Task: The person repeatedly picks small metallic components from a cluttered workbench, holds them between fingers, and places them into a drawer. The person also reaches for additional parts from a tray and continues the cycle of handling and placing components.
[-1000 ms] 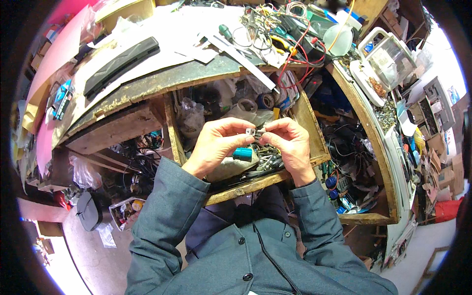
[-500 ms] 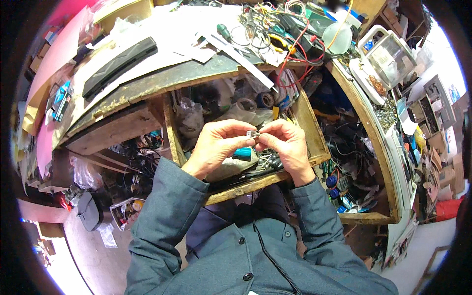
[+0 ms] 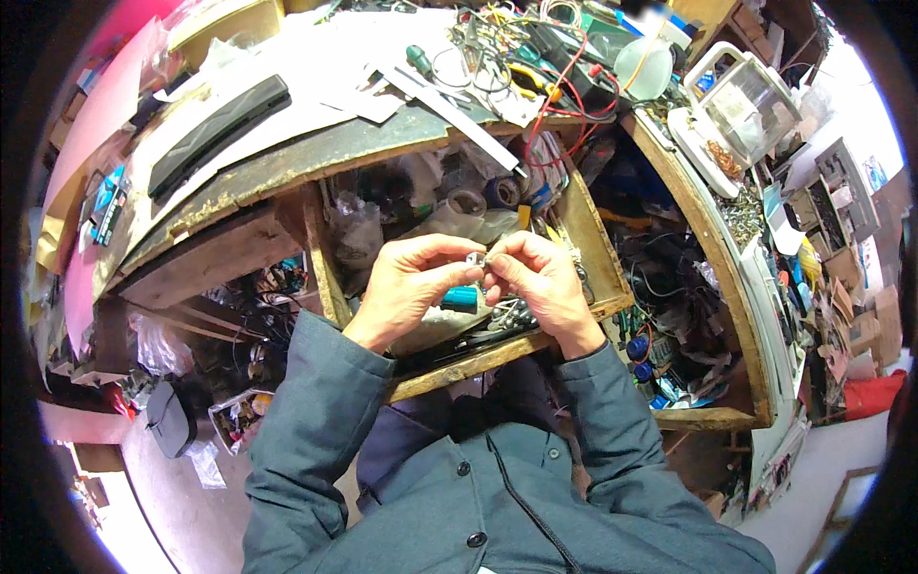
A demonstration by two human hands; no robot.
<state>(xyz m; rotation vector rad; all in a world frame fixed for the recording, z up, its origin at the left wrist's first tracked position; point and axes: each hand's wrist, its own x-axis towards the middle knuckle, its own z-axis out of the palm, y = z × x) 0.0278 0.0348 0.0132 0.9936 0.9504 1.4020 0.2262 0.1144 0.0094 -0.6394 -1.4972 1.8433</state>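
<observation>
A small silvery metal part (image 3: 473,259) sits between the fingertips of both hands, over an open wooden drawer (image 3: 469,371). My left hand (image 3: 406,285) pinches its left side with thumb and forefinger. From the other side, the thumb and fingers of my right hand (image 3: 537,285) close on its right end. The part is too small to name its exact kind. Below the hands, a teal cylindrical thing (image 3: 460,298) lies in the drawer among plastic bags, tape rolls (image 3: 466,202) and metal pieces.
Beyond the drawer, the workbench holds a long black case (image 3: 218,134), a white strip (image 3: 457,118), pliers (image 3: 528,79) and tangled red wires (image 3: 574,91). A second drawer (image 3: 712,418) full of cables stands open at right. A clear plastic container (image 3: 748,113) stands behind it.
The whole view has shifted slightly, so the bench and hands appear a little further left. Both hands keep their pinch, and the small part looks slightly turned.
</observation>
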